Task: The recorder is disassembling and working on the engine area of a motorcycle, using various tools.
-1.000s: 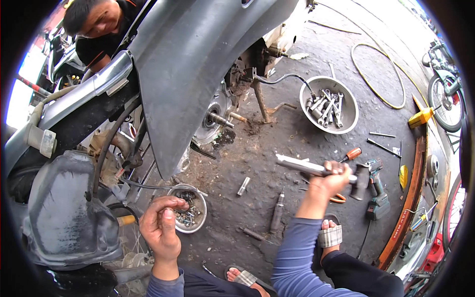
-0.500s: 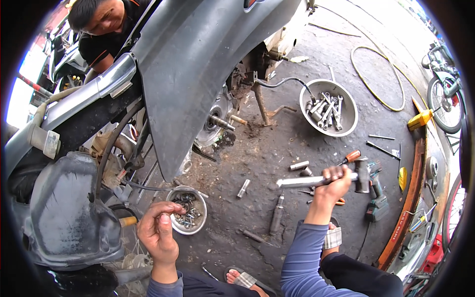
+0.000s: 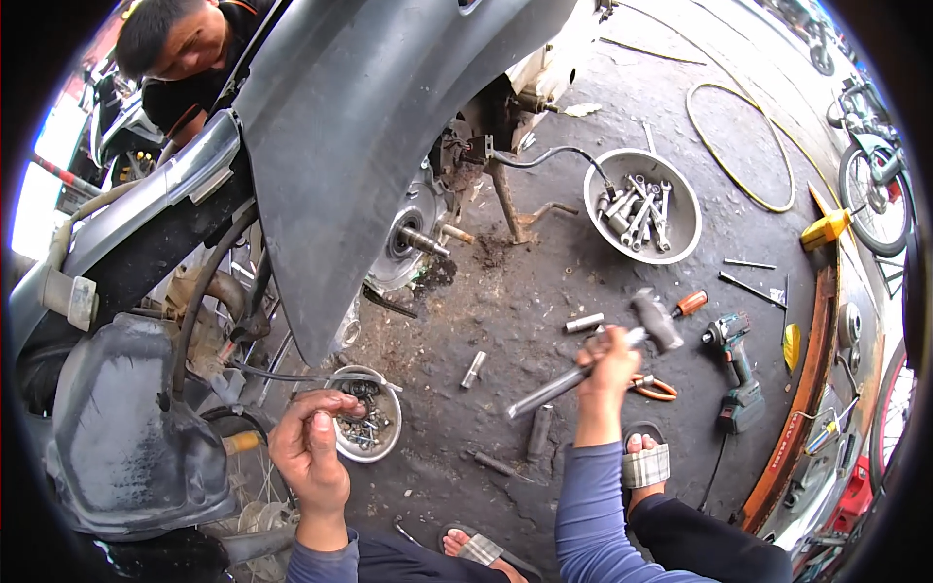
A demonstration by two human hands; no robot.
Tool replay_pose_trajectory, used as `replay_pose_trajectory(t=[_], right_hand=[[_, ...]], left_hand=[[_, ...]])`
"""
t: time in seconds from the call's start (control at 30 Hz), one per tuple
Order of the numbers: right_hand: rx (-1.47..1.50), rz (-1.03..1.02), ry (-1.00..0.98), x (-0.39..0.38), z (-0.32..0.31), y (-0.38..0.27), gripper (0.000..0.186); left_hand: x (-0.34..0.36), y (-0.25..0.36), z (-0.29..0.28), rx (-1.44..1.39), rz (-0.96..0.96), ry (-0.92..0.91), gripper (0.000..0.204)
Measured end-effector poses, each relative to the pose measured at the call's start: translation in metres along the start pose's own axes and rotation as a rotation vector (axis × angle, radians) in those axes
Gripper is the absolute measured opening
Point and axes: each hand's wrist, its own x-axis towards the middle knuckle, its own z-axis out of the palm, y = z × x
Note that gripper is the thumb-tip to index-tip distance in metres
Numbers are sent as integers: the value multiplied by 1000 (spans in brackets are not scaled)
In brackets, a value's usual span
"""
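Note:
My right hand [image 3: 604, 374] grips a hammer [image 3: 657, 321] with a long silver handle slanting down-left and a dark head at upper right, above the floor. My left hand [image 3: 309, 442] is curled beside a bowl [image 3: 390, 428] of small hardware; whether its fingertips hold a small part is unclear. A grey motorcycle body panel [image 3: 330, 165] stands above, with an exposed shaft [image 3: 418, 238] on a metal housing beside it. A cordless drill [image 3: 737, 384], an orange-handled screwdriver [image 3: 692, 301], orange-handled pliers [image 3: 656, 387] and loose sockets [image 3: 584, 322] lie around the hammer.
A co-worker [image 3: 175, 68] leans in at top left. A larger bowl [image 3: 687, 219] holds several wrenches. A hose [image 3: 787, 207], a yellow bottle [image 3: 824, 230] and an orange rail [image 3: 802, 408] lie at right, near a parked motorbike [image 3: 870, 194].
The hammer has swung from nearly level to a steeper slant, its head now higher and farther left. My right hand has shifted left. My left hand has barely moved.

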Motion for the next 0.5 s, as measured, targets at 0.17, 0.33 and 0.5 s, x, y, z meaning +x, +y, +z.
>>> replay_pose_trajectory(t=[0.17, 0.33, 0.5], right_hand=[[537, -267, 147, -5, 50, -35, 24], [-394, 337, -401, -71, 97, 89, 19], [-161, 116, -145, -35, 31, 50, 18]], left_hand=[[1, 0, -1, -36, 11, 47, 23], [2, -2, -1, -23, 9, 82, 24], [4, -3, -1, -29, 5, 35, 24]])
